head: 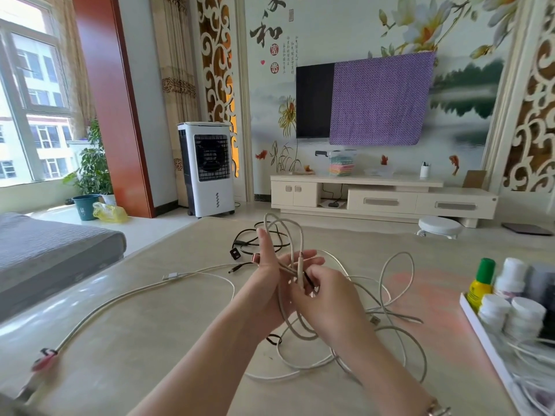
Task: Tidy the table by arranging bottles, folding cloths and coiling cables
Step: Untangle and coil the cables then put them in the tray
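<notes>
**Cable tangle in hand over the glossy beige tabletop**

We see the left hand (267, 283) raised above the glossy beige tabletop (150, 325), fingers straight, with loops of thin white cable (387, 298) draped over them. The right hand (327, 292) pinches a strand of that cable just beside the left palm. The rest of it sprawls on the table under both hands. A black cable (255, 243) lies farther back. A white tray (492, 355) of small bottles sits at the right edge. Beyond: white air cooler (207, 166), wall television (313, 100) half covered by a purple patterned cloth (381, 100).
</notes>
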### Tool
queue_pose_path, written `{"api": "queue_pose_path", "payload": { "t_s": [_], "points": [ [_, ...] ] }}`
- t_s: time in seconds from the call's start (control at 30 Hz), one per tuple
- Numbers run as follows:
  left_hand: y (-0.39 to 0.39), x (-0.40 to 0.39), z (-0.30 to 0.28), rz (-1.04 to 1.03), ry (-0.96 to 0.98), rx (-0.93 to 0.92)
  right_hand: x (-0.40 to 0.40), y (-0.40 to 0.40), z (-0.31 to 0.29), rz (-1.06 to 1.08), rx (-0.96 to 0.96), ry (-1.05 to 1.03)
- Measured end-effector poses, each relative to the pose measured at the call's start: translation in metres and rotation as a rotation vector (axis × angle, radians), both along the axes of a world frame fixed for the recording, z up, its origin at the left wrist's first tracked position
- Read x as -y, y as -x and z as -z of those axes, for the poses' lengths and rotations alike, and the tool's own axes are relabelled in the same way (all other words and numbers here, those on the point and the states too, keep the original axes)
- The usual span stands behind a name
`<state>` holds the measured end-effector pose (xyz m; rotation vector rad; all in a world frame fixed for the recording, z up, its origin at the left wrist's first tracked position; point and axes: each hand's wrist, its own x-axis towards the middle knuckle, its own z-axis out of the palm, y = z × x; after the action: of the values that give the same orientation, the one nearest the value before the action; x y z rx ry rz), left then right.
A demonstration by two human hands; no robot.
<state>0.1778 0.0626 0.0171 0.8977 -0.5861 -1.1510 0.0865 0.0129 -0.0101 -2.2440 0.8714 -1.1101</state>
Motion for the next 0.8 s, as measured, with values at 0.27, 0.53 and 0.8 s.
{"api": "queue_pose_path", "payload": {
  "t_s": [0.27, 0.53, 0.8],
  "points": [
    [-0.008, -0.003, -0.003, -0.029, 0.055, -0.153, 0.0, 0.005, 0.001, -0.028, -0.075, 0.06],
    [-0.009, -0.001, 0.001, -0.105, 0.057, 0.006, -0.008, 0.011, 0.002, 0.023, -0.16, 0.268],
    [0.004, 0.008, 0.006, -0.204, 0.018, 0.192, -0.009, 0.007, 0.003, 0.071, -0.343, 0.316]
  ]
}}
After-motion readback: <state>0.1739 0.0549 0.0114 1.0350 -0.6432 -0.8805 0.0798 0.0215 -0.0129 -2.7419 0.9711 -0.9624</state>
